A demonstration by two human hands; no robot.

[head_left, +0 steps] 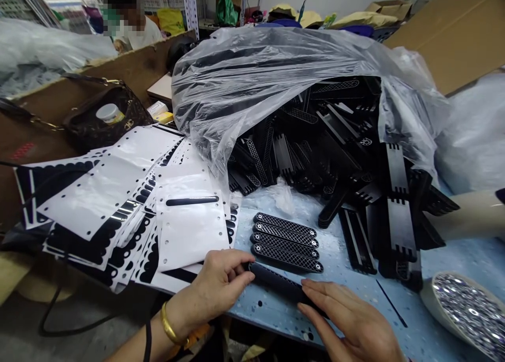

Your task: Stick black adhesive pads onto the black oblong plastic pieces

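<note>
A long black plastic bar (276, 282) with rounded ends lies between my hands, close to the table's front edge. My left hand (221, 280), with a gold bangle at the wrist, pinches its left end between thumb and fingers. Around the right end, my right hand (347, 317) closes with the fingers on top and the thumb below. Just beyond it, several similar bars (287, 242) with a crosshatched face and a silver rivet at the ends lie side by side. To the left are white backing sheets (193, 230) with black stickers; one long sticker (192, 200) remains on the top sheet.
A clear plastic bag (276, 62) spills a heap of black bars (300, 146) at the back. A bowl (428, 293) of shiny metal pieces stands right, near a thin black rod (391, 303). A brown handbag (130, 107) sits back left; a person (138, 33) is beyond.
</note>
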